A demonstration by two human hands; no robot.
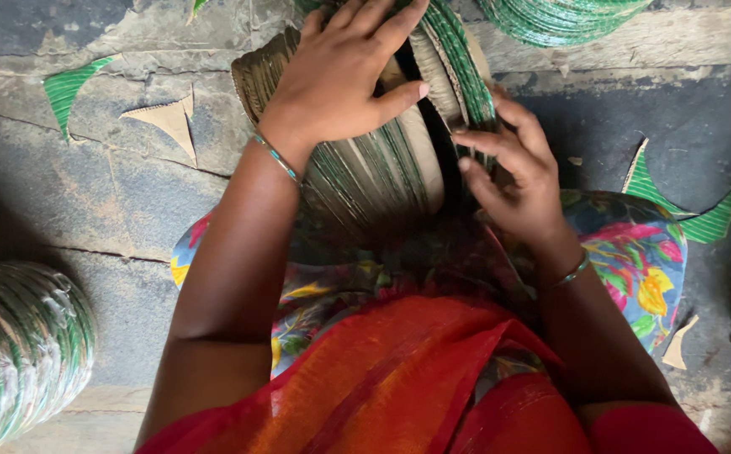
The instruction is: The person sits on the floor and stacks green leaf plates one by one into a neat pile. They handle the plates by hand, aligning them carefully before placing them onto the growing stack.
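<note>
Red-orange cloth (399, 378) is draping across the person's lap at the bottom of the view, nearest the camera, over a bright floral garment (635, 261) showing on both knees. Both bare forearms are reaching forward from under it, each wearing a thin bangle at the wrist.

Resting on its edge against the knees is a stack of green-edged cardboard plates (374, 168), packed tightly like a roll, their brown undersides and green striped rims showing. The left hand (340, 80) is lying flat over the top of the stack, fingers spread wide and pressing down on the rims, thumb stretched out toward the right. The right hand (513, 168) is working at the right end of the stack, fingers curled and partly closed, fingertips pinching the rim of the outermost plates, which are leaning slightly away from the rest so that a dark gap is opening between them.

Everything is sitting on a cracked grey stone floor (88, 202). Triangular offcuts are lying around: a green one (67, 88) and a plain brown one (168, 122) to the upper left, and curved green trimmings (685, 210) just beside the right knee. A wrapped bundle of plates (16, 345) is lying at the lower left, well apart from the hands, and another green stack (559, 17) is showing at the top edge.
</note>
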